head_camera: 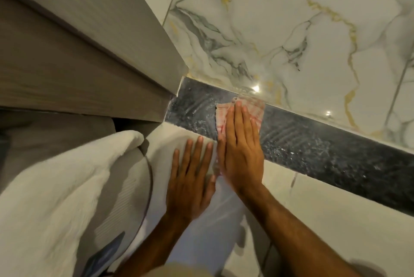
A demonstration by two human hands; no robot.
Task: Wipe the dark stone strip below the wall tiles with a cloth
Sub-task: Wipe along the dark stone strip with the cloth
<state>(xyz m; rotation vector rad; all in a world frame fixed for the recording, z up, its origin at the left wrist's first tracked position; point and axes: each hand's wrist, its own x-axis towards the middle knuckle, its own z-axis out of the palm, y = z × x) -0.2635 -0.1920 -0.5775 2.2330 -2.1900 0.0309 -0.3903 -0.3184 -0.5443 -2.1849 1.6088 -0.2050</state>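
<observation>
A dark speckled stone strip [313, 149] runs diagonally from the left middle down to the right, under white marble wall tiles [291, 30]. It carries pale smear streaks. My right hand [240, 144] lies flat, fingers together, pressing a pale cloth with red lines [255, 108] against the strip near its left end. The hand hides most of the cloth. My left hand [192, 178] rests flat and empty, fingers apart, on the light surface [280, 182] just below the strip, beside the right hand.
A grey wood-grain panel [78, 52] meets the strip's left end. A white fluffy towel [56, 187] lies at the lower left over a grey rounded object [125, 198]. Light tiles with a dark joint continue at the lower right.
</observation>
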